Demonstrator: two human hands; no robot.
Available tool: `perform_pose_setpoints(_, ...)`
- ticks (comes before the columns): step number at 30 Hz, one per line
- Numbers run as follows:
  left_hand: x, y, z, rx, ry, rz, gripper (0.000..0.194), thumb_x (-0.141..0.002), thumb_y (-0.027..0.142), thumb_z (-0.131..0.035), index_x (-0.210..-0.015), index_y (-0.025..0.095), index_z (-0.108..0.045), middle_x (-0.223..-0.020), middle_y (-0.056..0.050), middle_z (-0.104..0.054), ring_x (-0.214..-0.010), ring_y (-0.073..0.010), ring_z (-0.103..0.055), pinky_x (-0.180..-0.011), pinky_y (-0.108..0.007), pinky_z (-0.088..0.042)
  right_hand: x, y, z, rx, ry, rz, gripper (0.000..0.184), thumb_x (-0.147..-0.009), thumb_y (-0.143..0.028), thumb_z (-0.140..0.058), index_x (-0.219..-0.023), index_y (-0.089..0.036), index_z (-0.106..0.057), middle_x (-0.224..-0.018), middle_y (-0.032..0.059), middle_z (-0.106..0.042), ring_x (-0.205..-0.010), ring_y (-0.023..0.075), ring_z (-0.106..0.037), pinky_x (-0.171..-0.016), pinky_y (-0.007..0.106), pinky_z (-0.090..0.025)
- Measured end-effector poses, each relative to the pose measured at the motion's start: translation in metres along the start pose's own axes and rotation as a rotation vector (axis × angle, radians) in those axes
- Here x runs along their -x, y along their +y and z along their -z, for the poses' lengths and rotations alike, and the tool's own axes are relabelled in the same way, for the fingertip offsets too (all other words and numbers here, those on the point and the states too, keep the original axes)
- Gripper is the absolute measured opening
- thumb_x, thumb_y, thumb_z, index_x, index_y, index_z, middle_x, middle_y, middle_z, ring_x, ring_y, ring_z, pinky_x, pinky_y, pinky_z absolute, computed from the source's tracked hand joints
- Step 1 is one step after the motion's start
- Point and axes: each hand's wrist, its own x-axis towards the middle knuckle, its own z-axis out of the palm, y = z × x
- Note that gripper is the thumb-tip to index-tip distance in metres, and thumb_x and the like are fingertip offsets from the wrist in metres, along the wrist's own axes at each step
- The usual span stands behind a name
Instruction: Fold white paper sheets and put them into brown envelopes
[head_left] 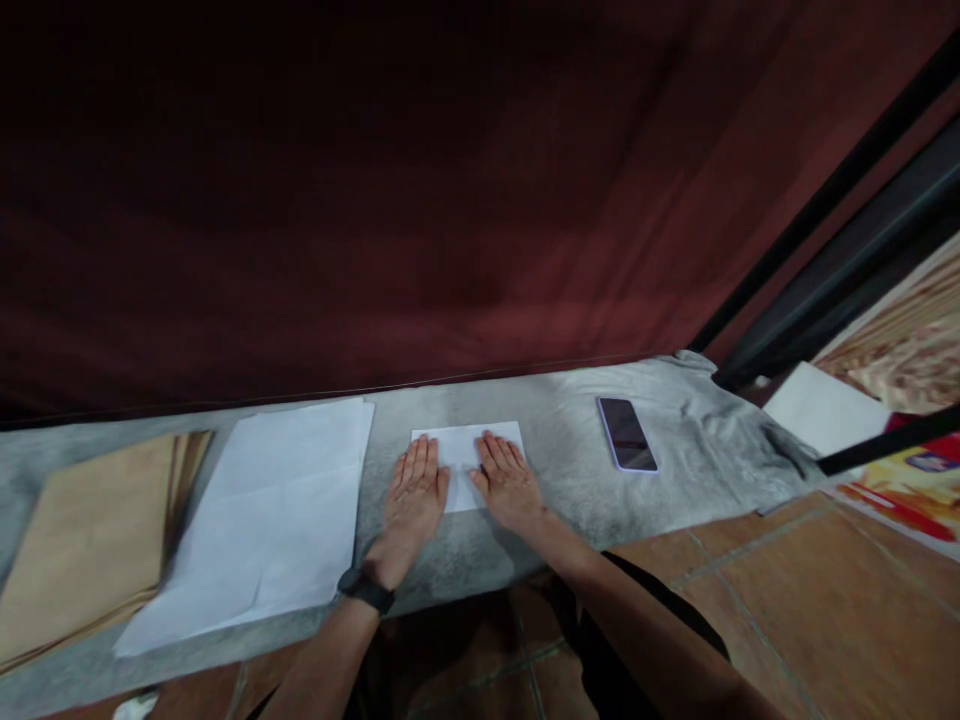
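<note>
paper (459,462), a small white rectangular piece, lies flat under both hands on a long surface draped in mottled grey cloth (566,505). the bare left hand (416,485) rests palm down over its left side, fingers extended and pointing to its far edge; the bare right hand (510,482) lies the same way over its right side. neither hand grasps anything: the fingers are straight, laid on the paper rather than curled around it. the thumbs angle toward each other and stay apart, so a white strip of the paper shows between them, and another shows beyond the fingertips. a black round-faced wristwatch (366,590) sits on the left wrist, nearer the wearer than the paper

just left of the paper are large white overlapping paper sheets (277,505), and farther left of it a stack of flat brown paper pieces (97,530). to the right of the paper, well apart from it, lies a smartphone with a dark screen and lilac edge (628,435). beyond the paper hangs a dark red fabric sheet (450,250)
</note>
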Motion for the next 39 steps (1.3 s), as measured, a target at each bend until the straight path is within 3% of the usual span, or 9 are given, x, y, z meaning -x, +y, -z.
perform_pose_setpoints(6,0.006,-0.013,0.005,-0.004,-0.003,0.05,0.06,-0.101,0.032,-0.027,-0.152,0.001,-0.037,-0.16,-0.019,-0.034,-0.15,-0.0278,-0.03,-0.123,-0.045,-0.025,0.002,0.012,0.001,0.054,-0.008,-0.053,0.061,-0.106,-0.045,-0.033,-0.154,-0.008,-0.037,-0.158,0.0145,-0.038,-0.147,0.0285,-0.035,-0.121,0.047,-0.028)
perform_pose_setpoints(14,0.011,-0.011,0.01,-0.002,0.032,0.095,0.059,-0.1,0.032,-0.03,-0.15,0.001,-0.039,-0.157,-0.02,-0.039,-0.149,-0.0289,-0.032,-0.122,-0.048,-0.026,0.004,0.034,0.013,0.099,-0.076,-0.127,0.062,-0.106,-0.047,-0.028,-0.155,-0.009,-0.035,-0.159,0.013,-0.036,-0.147,0.0293,-0.035,-0.121,0.048,-0.024)
perform_pose_setpoints(19,0.012,0.012,0.009,0.071,0.084,0.007,0.059,-0.101,0.03,-0.029,-0.153,0.003,-0.033,-0.16,-0.018,-0.035,-0.152,-0.0266,-0.026,-0.124,-0.048,-0.023,0.002,0.034,0.018,0.104,-0.043,-0.155,0.058,-0.106,-0.039,-0.031,-0.154,-0.007,-0.036,-0.157,0.0164,-0.039,-0.146,0.0301,-0.036,-0.121,0.05,-0.025)
perform_pose_setpoints(23,0.013,0.036,0.006,0.138,0.077,-0.168,0.058,-0.101,0.027,-0.029,-0.155,0.008,-0.029,-0.162,-0.014,-0.033,-0.154,-0.0231,-0.019,-0.125,-0.047,-0.022,0.002,0.013,0.016,-0.006,-0.043,-0.019,0.055,-0.107,-0.035,-0.027,-0.156,-0.011,-0.034,-0.159,0.0126,-0.037,-0.149,0.0248,-0.033,-0.122,0.047,-0.027)
perform_pose_setpoints(26,0.012,0.044,0.001,0.121,0.039,-0.163,0.057,-0.099,0.021,-0.029,-0.155,0.008,-0.031,-0.162,-0.014,-0.033,-0.153,-0.0238,-0.02,-0.125,-0.048,-0.022,0.005,0.001,0.012,-0.06,-0.06,0.052,0.053,-0.107,-0.034,-0.026,-0.153,-0.011,-0.039,-0.158,0.0117,-0.04,-0.148,0.0229,-0.034,-0.122,0.044,-0.027)
perform_pose_setpoints(32,0.011,0.038,-0.005,0.069,0.033,-0.128,0.054,-0.102,0.028,-0.029,-0.153,0.011,-0.037,-0.161,-0.013,-0.037,-0.152,-0.0241,-0.026,-0.124,-0.048,-0.025,0.006,0.008,0.008,-0.001,-0.013,0.042,0.053,-0.107,-0.039,-0.031,-0.153,-0.012,-0.04,-0.158,0.0128,-0.039,-0.148,0.0239,-0.034,-0.122,0.044,-0.027)
perform_pose_setpoints(39,0.016,0.026,-0.005,0.075,0.057,-0.058,0.061,-0.102,0.038,-0.031,-0.156,0.01,-0.031,-0.161,-0.015,-0.034,-0.152,-0.0255,-0.027,-0.123,-0.048,-0.025,0.006,0.027,0.006,0.076,-0.003,-0.058,0.058,-0.107,-0.043,-0.034,-0.155,-0.011,-0.036,-0.159,0.0143,-0.037,-0.147,0.0267,-0.035,-0.12,0.046,-0.028)
